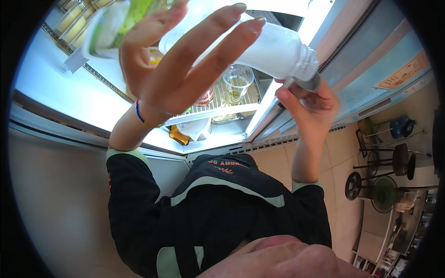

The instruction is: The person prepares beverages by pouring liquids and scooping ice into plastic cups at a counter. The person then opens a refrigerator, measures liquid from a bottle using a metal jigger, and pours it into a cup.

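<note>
A white plastic bottle (276, 51) lies tilted across the upper middle, its ridged neck pointing right and down. My right hand (315, 104) is closed around its neck end, at the grey cap (309, 82). My left hand (174, 72) is raised in front of the bottle's other end, fingers stretched out and apart. Whether it touches the bottle I cannot tell. Beside the left hand is a clear container with green contents (111, 30), tilted and partly cut off by the frame's top edge.
Behind the hands is a lit, open refrigerator. Clear plastic cups (238, 83) stand on its wire shelf (252, 98), with a yellow-and-black item (179, 135) below. Several yellowish-filled cups (74, 28) sit upper left. The glass door (366, 60) is on the right, stools (401, 160) beyond.
</note>
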### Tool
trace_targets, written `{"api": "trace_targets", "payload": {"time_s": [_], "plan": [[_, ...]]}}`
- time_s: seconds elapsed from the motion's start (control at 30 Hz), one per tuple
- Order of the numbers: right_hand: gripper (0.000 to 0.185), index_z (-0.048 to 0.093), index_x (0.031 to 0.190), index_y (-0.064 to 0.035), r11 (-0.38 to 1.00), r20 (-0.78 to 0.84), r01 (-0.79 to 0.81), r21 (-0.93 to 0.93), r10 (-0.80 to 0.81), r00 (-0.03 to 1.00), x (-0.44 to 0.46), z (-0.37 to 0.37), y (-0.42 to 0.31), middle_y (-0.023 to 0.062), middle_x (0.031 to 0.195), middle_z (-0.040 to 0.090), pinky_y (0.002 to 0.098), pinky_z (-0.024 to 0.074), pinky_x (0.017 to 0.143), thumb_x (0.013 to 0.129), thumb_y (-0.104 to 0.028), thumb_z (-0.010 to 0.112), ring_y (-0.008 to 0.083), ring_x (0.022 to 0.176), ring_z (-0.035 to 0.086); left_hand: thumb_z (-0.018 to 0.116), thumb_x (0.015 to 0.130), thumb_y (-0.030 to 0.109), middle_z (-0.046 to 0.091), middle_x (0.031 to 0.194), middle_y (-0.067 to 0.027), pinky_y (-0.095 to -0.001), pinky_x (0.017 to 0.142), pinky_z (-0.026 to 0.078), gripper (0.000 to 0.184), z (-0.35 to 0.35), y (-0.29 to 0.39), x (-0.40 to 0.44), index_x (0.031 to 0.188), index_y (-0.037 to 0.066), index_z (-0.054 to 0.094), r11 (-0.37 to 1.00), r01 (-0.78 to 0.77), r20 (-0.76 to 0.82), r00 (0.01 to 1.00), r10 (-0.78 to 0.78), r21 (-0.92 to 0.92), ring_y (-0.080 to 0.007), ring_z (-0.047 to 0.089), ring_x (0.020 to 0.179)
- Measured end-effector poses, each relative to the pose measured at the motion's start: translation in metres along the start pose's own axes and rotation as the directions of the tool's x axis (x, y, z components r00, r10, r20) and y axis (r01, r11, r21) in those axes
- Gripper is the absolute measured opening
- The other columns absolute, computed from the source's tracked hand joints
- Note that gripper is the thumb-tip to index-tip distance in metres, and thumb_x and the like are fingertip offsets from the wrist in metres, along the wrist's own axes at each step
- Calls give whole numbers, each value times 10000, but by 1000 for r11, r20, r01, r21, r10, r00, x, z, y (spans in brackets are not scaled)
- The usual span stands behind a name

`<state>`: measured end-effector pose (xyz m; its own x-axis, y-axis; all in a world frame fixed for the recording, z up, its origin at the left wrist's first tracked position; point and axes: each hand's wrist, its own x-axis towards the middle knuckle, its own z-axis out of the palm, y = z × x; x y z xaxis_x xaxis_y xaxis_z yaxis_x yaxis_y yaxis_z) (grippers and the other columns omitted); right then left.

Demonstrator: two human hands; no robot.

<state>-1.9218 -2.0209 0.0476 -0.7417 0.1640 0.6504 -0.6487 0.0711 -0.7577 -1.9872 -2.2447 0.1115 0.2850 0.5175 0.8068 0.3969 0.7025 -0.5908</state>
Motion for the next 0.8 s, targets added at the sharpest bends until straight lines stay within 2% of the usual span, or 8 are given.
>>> {"api": "trace_targets", "payload": {"time_s": [0.1,0.13,0.27,0.43,0.53,0.63,0.7,0.8], "plan": [[438,658,1093,29,999,-31,38,21,-37,999,-6,-8,-19,73,901,703,242,518,737,691,4,827,104,798,652,861,569,429,677,1149,45,-279,888,426,602,-12,3,5,1104,190,721,978,68,147,988,-40,-196,-139,586,1012],[438,657,1092,33,998,-42,49,30,-48,998,-8,-9,-23,76,900,703,240,516,733,688,9,826,104,795,652,867,579,378,684,1131,-5,-290,860,452,585,-2,7,4,1095,145,720,934,121,69,992,-104,-337,-148,590,1006],[430,657,1082,42,995,-86,37,88,-30,996,-7,-10,-33,76,894,702,231,515,723,686,19,823,105,789,655,871,576,301,694,1101,-53,-293,781,493,577,10,9,9,1092,99,711,867,183,164,979,-119,-463,-186,621,945],[394,655,1062,49,990,-90,-85,110,95,991,-2,-9,-30,90,903,702,240,522,740,702,23,812,113,804,661,838,643,271,665,1019,-93,-355,813,474,474,28,10,13,1038,51,697,706,377,387,909,-157,-599,-268,600,893],[368,654,1058,49,987,-82,-66,145,79,994,1,-6,-18,107,915,703,248,526,753,718,33,797,124,816,668,833,651,280,652,1016,-187,-407,769,510,483,46,-1,1,995,-11,660,700,335,396,915,-80,-631,-357,633,898],[365,646,1078,45,983,-109,-48,179,68,992,2,-2,-6,146,990,686,304,546,785,740,16,779,173,863,673,822,668,272,647,1040,-202,-404,803,511,471,58,-7,-22,1003,-16,657,683,267,300,951,-74,-680,-365,630,930],[376,634,1113,39,988,-92,-64,142,78,993,2,-5,3,188,1111,651,404,578,831,767,-36,763,258,942,674,809,691,262,648,1050,-202,-405,812,510,451,53,-10,-30,1018,-5,652,699,272,308,948,-77,-661,-352,634,945],[355,636,1110,37,987,-83,-37,155,50,995,3,-1,16,185,1121,651,408,572,834,781,-31,750,263,945,674,848,615,176,684,1051,-129,-356,823,517,538,46,-5,-38,1089,4,662,741,315,244,947,-208,-592,-279,649,974]]}}
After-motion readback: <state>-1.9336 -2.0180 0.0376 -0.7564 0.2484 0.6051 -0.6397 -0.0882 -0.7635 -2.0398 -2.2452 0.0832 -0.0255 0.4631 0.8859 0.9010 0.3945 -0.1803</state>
